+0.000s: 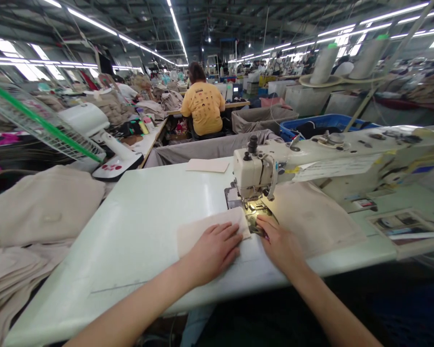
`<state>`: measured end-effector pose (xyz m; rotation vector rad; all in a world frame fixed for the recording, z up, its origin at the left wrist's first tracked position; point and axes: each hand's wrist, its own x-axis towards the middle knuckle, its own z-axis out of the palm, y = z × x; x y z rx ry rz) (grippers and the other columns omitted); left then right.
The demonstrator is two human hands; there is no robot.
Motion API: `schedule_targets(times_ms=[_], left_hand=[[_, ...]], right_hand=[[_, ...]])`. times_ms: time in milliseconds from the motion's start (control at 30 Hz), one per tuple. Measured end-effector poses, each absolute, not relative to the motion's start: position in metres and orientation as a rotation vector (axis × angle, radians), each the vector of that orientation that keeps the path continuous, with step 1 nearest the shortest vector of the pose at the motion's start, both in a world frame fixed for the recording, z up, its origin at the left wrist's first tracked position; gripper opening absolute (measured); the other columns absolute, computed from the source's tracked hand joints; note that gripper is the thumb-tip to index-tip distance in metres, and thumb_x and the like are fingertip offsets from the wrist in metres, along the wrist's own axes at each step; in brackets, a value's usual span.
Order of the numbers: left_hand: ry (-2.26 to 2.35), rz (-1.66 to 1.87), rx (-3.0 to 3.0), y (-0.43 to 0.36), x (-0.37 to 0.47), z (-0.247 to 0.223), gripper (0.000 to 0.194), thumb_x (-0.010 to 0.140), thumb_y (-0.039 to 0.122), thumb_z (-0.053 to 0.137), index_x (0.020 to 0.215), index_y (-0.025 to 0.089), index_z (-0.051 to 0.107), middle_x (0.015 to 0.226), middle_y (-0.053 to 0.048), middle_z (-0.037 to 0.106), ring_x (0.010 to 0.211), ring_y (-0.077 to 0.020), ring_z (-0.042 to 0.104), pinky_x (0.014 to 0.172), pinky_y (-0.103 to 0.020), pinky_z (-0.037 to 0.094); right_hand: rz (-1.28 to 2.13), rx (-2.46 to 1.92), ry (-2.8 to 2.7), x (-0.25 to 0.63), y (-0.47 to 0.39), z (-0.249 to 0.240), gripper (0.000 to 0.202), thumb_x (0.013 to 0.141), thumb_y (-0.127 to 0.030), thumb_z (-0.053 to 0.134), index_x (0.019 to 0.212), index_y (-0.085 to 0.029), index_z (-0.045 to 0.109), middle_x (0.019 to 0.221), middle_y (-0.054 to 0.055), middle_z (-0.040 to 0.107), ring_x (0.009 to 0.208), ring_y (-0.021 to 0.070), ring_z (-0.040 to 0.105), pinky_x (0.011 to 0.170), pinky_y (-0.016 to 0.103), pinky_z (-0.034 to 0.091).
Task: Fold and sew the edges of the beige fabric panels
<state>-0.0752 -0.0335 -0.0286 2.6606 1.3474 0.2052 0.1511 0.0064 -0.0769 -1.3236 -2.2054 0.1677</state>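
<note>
My left hand (215, 253) lies flat on a small beige fabric piece (191, 233), its fingers stretched toward the sewing machine. The fabric's right edge reaches the metal needle plate (253, 219) under the head of the sewing machine (253, 173). On the right side of the plate, my right hand (280, 243) has its fingers bent and drawn together, with the fingertips at the plate's front edge. Whatever is between those fingers is hidden. A larger beige fabric panel (311, 219) lies right of my right hand, beneath the machine arm.
A flat beige piece (207, 166) rests at the table's (141, 217) back edge. Stacked beige fabric (43, 207) and a white fan (90, 123) stand at left. A tool tray (408, 226) is at right. Ahead, a person in a yellow shirt (204, 107) sits facing away beyond cloth-lined bins (264, 118).
</note>
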Motion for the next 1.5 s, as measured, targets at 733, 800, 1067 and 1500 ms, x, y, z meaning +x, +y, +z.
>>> schedule_targets(times_ms=[733,800,1067,1500], left_hand=[[2.350,-0.336,2.178,-0.018,-0.099,-0.012,0.033,0.099,0.031,0.032,0.106,0.010,0.057,0.097,-0.017,0.065,0.084,-0.0313,0.071,0.063,-0.037,0.054],[2.346,-0.331,2.172,-0.019,-0.097,-0.012,0.033,0.099,0.031,0.033,0.107,0.009,0.057,0.097,-0.018,0.065,0.084,-0.0316,0.071,0.063,-0.037,0.053],[2.370,-0.307,2.138,-0.022,-0.094,-0.010,0.032,0.099,0.032,0.035,0.107,0.010,0.057,0.096,-0.017,0.067,0.083,-0.0306,0.071,0.066,-0.036,0.054],[1.412,0.241,2.850,-0.012,-0.045,-0.040,0.036,0.102,0.027,0.042,0.134,0.013,0.052,0.140,-0.014,0.055,0.132,-0.0257,0.048,0.111,-0.040,0.036]], right_hand=[[0.584,-1.031,-2.104,0.166,-0.007,-0.069,0.043,0.082,-0.005,0.046,0.108,-0.025,0.073,0.104,0.005,0.067,0.090,0.0174,0.066,0.076,0.028,0.054],[0.581,-1.044,-2.195,0.165,-0.009,-0.067,0.048,0.078,-0.001,0.045,0.110,-0.025,0.073,0.107,0.004,0.067,0.092,0.0168,0.066,0.078,0.027,0.054],[0.486,-1.127,-2.479,0.164,-0.009,-0.059,0.052,0.073,0.005,0.046,0.110,-0.024,0.071,0.114,0.003,0.066,0.091,0.0156,0.067,0.079,0.024,0.051],[0.267,-1.029,-2.534,0.168,-0.019,-0.070,0.061,0.075,0.006,0.043,0.125,-0.020,0.067,0.136,0.007,0.065,0.113,0.0202,0.067,0.095,0.033,0.055]])
